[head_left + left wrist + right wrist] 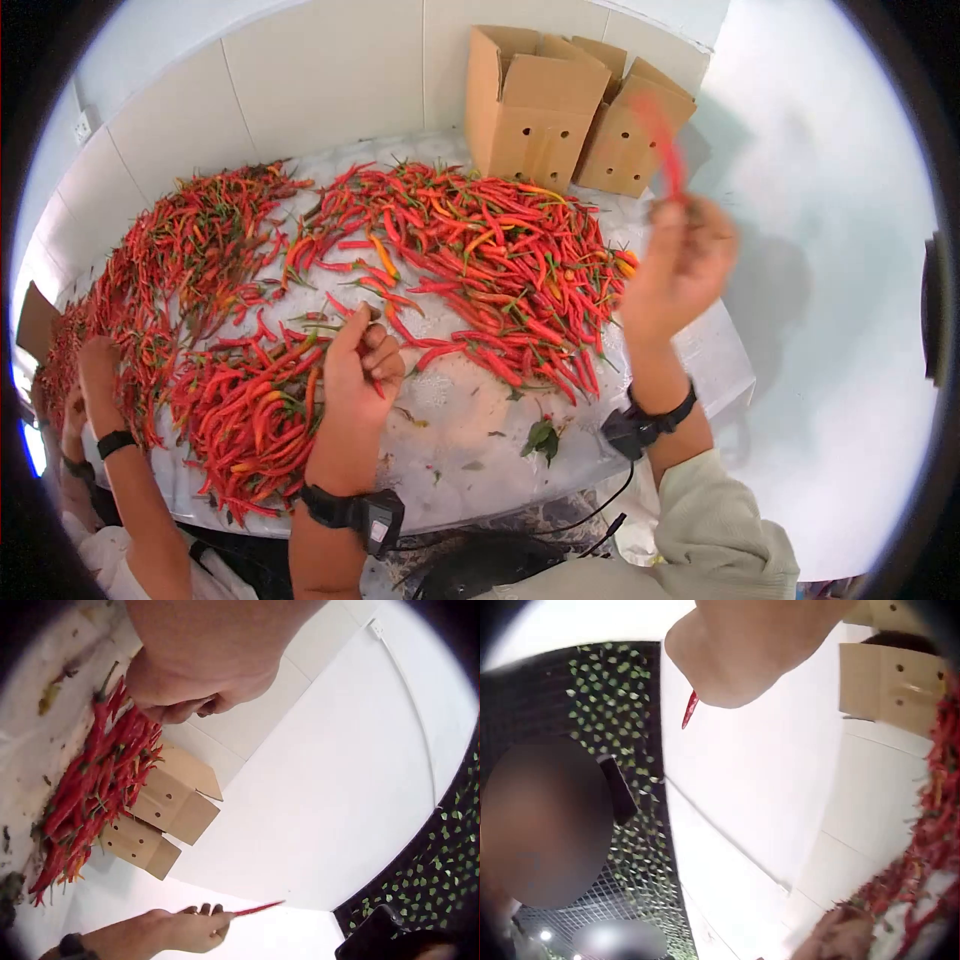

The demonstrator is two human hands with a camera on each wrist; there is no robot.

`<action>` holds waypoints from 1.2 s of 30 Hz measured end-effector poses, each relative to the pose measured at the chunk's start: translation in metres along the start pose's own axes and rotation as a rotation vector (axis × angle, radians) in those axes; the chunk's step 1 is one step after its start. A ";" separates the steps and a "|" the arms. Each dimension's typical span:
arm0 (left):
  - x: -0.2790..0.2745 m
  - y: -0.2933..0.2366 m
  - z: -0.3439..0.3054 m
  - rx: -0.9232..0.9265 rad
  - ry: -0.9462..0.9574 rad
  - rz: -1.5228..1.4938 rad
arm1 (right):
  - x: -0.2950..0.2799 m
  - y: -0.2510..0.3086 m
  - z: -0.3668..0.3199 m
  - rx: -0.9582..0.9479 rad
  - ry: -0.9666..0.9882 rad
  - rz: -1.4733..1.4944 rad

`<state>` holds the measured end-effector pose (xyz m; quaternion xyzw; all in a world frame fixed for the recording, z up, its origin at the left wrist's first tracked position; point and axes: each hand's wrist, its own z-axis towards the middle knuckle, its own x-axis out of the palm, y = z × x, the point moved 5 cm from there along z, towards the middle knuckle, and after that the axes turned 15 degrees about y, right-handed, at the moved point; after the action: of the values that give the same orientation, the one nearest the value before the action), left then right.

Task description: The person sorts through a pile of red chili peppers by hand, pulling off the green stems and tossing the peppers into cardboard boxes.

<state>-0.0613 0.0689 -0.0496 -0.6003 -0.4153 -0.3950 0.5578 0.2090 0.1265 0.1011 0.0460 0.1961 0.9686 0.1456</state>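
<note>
My right hand is raised to the right of the table and pinches a red chili pepper, blurred in the head view. The chili points up and away from the fingers; its other end is hidden in the hand. My left hand is low over the table, between two heaps of chilies, with fingers curled. A small red chili tip shows at those fingers, the rest covered by them. Close to its left lies a heap of long red chilies; a larger heap spreads beyond it.
Two open cardboard boxes with round holes stand at the back by the tiled wall. Another person's hand reaches into a further chili heap at left. Dark green leaves lie near the front of the plastic-covered table.
</note>
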 end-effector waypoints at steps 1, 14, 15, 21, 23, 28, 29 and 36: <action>0.000 0.001 -0.002 -0.018 -0.015 -0.007 | -0.008 0.006 0.016 -0.043 -0.129 0.016; 0.012 0.002 -0.005 -0.084 -0.028 0.124 | 0.065 -0.055 0.076 0.202 0.466 -0.545; 0.014 0.003 -0.005 -0.076 -0.003 0.142 | 0.063 -0.052 0.053 0.286 0.605 -0.526; 0.005 0.005 -0.004 -0.081 -0.035 0.155 | 0.064 -0.035 -0.045 0.493 1.043 -0.339; -0.005 0.001 -0.001 -0.097 -0.060 0.103 | 0.072 -0.031 -0.070 0.478 1.073 -0.235; 0.003 -0.001 -0.005 -0.076 -0.100 0.094 | 0.104 0.000 -0.106 0.038 1.295 -0.190; 0.004 0.001 -0.005 -0.090 -0.094 0.078 | 0.109 0.006 -0.110 -0.006 1.368 -0.232; 0.009 0.004 -0.008 -0.081 -0.127 0.122 | 0.104 0.000 -0.117 -0.005 1.400 -0.269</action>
<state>-0.0546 0.0617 -0.0421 -0.6703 -0.3962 -0.3381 0.5286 0.0925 0.1149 -0.0026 -0.6117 0.2455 0.7448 0.1040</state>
